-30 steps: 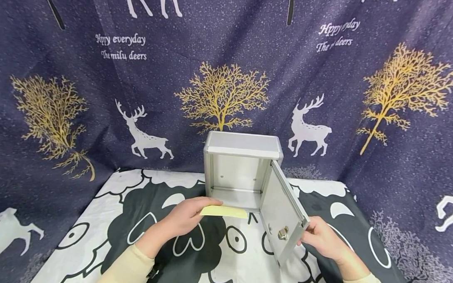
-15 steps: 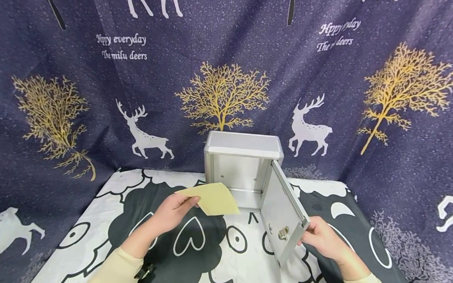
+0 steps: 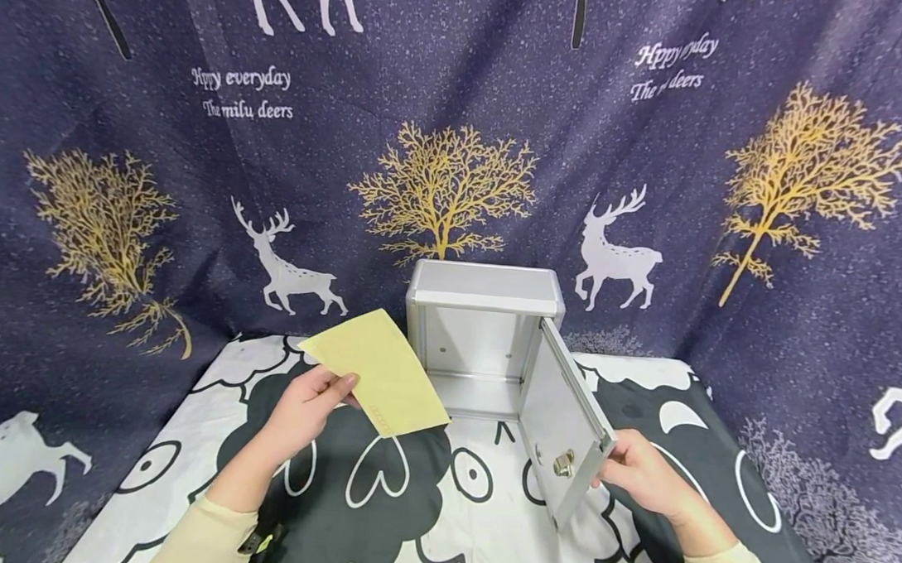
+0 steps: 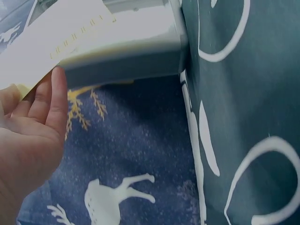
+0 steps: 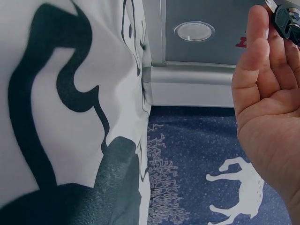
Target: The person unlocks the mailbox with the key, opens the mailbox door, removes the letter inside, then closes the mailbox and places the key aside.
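My left hand (image 3: pixel 307 405) pinches a yellow envelope (image 3: pixel 379 370) by its left side, thumb on top. Small postcode boxes are printed along its lower edge. In the left wrist view the envelope (image 4: pixel 65 37) overlaps the silver box behind it. The silver metal mailbox (image 3: pixel 485 288) stands at the back middle, its inside showing. Its door (image 3: pixel 558 409) swings out to the front right, a lock (image 3: pixel 564 463) on the inner face. My right hand (image 3: pixel 638 474) is at the door's outer side, near the free edge. In the right wrist view its fingers lie round a dark-headed key (image 5: pixel 287 23).
A black and white patterned cloth (image 3: pixel 473 498) covers the table. A dark blue curtain (image 3: pixel 458 66) with deer and gold trees hangs close behind the mailbox and along both sides.
My left hand has drawn back to the left from in front of the mailbox, tilting the envelope up so its broad face shows. The right hand and door have stayed put.
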The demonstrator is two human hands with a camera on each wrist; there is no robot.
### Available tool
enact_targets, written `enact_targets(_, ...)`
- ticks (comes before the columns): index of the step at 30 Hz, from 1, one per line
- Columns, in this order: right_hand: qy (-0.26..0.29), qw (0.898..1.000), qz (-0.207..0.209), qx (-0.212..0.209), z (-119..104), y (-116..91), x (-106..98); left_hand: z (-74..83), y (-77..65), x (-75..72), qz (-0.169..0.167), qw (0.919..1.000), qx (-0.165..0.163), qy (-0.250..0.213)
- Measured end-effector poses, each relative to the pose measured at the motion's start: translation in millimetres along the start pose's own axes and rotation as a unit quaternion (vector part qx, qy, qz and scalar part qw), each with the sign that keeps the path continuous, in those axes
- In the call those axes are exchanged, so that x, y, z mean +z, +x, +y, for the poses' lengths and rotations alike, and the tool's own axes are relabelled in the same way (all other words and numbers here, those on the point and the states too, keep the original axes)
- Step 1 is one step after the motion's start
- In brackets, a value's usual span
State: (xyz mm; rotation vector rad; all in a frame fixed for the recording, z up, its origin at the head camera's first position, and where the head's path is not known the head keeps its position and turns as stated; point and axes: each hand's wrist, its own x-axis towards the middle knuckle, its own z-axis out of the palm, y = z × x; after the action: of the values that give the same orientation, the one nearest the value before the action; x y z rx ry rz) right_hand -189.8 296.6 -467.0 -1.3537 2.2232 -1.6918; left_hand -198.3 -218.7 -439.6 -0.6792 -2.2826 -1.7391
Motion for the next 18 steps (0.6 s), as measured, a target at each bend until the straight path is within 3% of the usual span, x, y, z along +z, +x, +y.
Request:
enact_targets(10,-0.015,0.999,0.009,0.036,-1.3,-0.5,0.3,-7.9,-7.4,-24.5,0.057,0.9955,-0.040,-0.064)
enact_targets(18,-0.003,1.000,0.000,0.007,0.6,-0.5,-0.3,-21.0,-13.6,-43.3,0.082,0.9903,-0.083,-0.076)
